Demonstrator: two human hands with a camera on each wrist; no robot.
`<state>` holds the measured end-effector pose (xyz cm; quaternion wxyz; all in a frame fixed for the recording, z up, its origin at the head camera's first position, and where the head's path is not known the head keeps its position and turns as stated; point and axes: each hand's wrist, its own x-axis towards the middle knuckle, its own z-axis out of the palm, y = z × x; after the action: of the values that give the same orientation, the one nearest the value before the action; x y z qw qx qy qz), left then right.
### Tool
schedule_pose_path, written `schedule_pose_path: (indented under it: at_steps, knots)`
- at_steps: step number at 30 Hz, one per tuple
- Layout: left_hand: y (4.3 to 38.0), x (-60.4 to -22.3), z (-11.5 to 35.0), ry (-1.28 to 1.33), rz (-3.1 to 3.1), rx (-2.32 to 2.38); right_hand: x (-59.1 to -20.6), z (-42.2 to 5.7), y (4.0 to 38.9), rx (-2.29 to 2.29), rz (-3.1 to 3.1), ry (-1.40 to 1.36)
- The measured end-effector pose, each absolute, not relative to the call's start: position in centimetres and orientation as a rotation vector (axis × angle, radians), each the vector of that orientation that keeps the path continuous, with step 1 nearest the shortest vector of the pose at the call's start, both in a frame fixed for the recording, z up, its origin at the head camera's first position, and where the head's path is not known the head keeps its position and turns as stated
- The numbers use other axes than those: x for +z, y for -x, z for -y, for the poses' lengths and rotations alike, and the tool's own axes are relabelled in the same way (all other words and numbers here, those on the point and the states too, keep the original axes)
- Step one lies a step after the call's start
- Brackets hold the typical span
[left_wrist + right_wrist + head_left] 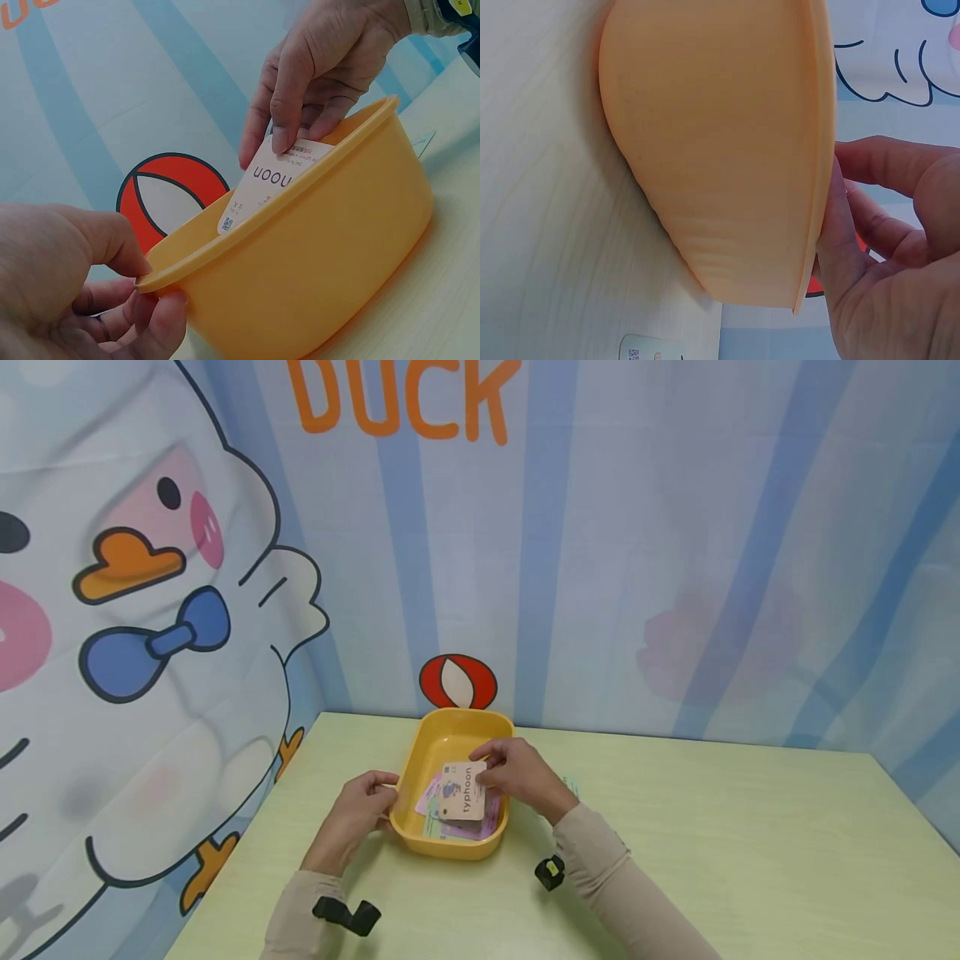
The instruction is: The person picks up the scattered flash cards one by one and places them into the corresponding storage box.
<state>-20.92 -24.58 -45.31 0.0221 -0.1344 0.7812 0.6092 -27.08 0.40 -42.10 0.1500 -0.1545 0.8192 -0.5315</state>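
A yellow plastic basin (450,850) stands on the table near the back wall. My left hand (352,817) pinches its left rim between thumb and fingers, seen close up in the left wrist view. With thumb and fingers, my right hand (525,777) pinches a pale beige card (461,802) printed "typhoon" with a small picture. In the left wrist view the card (274,180) is tilted inside the basin, its lower part hidden by the wall. Beneath it lie several pink and green cards (432,825). The basin's outer wall (720,150) hides the card in the right wrist view.
On the pale yellow-green table (712,835), a light green card (651,349) lies to the right of the basin, partly hidden by the right forearm in the head view. A printed cloth backdrop (600,568) with a duck and a ball hangs behind and left.
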Motion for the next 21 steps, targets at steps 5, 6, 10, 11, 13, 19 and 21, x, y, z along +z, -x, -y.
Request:
schedule_pose_path:
  at_steps: [5,6,10,11,13,19,21]
  knots:
    - [20.9,-45.3,24.61,0.414,-2.423,1.882,-42.2,-0.37,27.13,-1.52,-2.364,0.431]
    - [20.9,-45.32,24.63,0.411,-2.423,1.88,-42.19,-0.36,27.12,-1.522,-2.364,0.428]
    - [20.83,-45.29,24.68,0.401,-2.419,1.884,-42.11,-0.32,27.07,-1.533,-2.35,0.424]
    - [20.81,-45.29,24.69,0.402,-2.417,1.886,-42.09,-0.31,27.06,-1.535,-2.347,0.422]
    - [20.81,-45.29,24.69,0.391,-2.416,1.89,-42.09,-0.28,27.05,-1.534,-2.343,0.423]
    - [20.87,-45.35,24.67,0.396,-2.423,1.89,-42.1,-0.3,27.11,-1.533,-2.335,0.425]
    - [20.86,-45.32,24.63,0.4,-2.425,1.888,-42.07,-0.32,27.12,-1.543,-2.322,0.421]
